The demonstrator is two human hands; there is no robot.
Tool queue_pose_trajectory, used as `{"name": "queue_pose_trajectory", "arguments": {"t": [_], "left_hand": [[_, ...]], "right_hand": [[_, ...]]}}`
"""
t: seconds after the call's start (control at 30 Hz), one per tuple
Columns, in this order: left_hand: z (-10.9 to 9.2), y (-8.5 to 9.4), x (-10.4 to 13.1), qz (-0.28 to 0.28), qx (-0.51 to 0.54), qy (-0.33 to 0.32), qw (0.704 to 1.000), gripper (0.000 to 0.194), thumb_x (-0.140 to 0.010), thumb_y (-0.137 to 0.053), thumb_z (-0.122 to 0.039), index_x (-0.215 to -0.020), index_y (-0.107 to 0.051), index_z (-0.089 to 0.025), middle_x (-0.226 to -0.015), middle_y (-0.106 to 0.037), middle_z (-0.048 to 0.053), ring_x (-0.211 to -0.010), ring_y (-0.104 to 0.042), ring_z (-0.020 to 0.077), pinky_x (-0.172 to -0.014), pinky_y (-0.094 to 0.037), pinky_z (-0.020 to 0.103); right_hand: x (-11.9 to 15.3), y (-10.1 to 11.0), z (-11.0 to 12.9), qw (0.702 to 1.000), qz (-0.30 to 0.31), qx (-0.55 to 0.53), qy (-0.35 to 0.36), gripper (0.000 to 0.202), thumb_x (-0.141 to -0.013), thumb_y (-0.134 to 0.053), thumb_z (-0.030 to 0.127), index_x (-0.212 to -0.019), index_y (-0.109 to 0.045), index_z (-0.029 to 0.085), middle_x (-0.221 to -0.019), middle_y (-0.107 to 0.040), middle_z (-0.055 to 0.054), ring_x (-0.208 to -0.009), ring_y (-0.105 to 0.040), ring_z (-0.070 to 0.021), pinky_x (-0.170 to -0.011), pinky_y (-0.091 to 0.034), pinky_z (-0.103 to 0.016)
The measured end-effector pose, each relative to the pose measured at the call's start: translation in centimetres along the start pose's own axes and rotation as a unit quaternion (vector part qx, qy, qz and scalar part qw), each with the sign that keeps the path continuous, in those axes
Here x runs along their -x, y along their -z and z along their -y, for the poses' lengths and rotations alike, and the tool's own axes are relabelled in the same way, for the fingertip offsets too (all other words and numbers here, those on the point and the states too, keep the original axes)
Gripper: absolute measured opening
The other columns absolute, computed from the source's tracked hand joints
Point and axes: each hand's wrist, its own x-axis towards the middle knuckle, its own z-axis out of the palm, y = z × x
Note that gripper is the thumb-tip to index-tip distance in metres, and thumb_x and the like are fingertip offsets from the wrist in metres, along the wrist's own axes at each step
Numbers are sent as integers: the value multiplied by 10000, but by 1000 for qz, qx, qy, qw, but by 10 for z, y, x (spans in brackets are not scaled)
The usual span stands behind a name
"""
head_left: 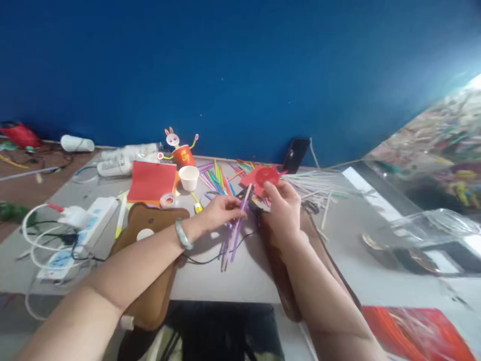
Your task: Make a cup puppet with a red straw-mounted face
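My left hand [224, 214] pinches a small bunch of purple and pale pipe cleaners [233, 240], which slant down over the table. A jade-coloured bangle [183, 234] is on that wrist. My right hand [282, 208] is closed, its thumb and fingertips at the edge of a piece of red paper [266, 176] with a round shape in it. Whether the paper is lifted clear of the table is hard to make out. Behind both hands lie loose coloured pipe cleaners [220, 176]. A white paper cup [189, 177] stands left of them, beside a roll of clear tape [168, 200].
A rabbit figure on a red cup [185, 156] stands near the blue wall. Red paper sheets [152, 181], a power strip [84, 238] and brown cushions [145, 271] are to the left. A dark phone [296, 155] leans behind; clear plastic packaging [432, 228] lies right.
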Motion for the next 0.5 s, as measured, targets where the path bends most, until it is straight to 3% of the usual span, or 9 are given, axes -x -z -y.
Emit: {"name": "queue_pose_trajectory", "arguments": {"t": [0.17, 0.5], "left_hand": [[2, 2, -1, -15, 12, -26, 999, 291, -738, -770, -345, -864, -667, -105, -744, -673, 38, -598, -590, 105, -600, -464, 239], [4, 4, -1, -34, 26, -34, 998, 267, -730, -783, -285, -887, -689, -90, -776, -687, 55, -671, -632, 131, -645, -499, 259]], "right_hand": [[7, 0, 3, 996, 91, 25, -4, 145, -761, -737, 305, -719, -652, 196, -651, -613, 35, -599, -523, -103, -622, -424, -248], [8, -2, -5, 987, 151, 19, -44, 178, -730, -780, 317, -711, -648, 200, -638, -621, 43, -583, -534, -103, -613, -434, -256]]}}
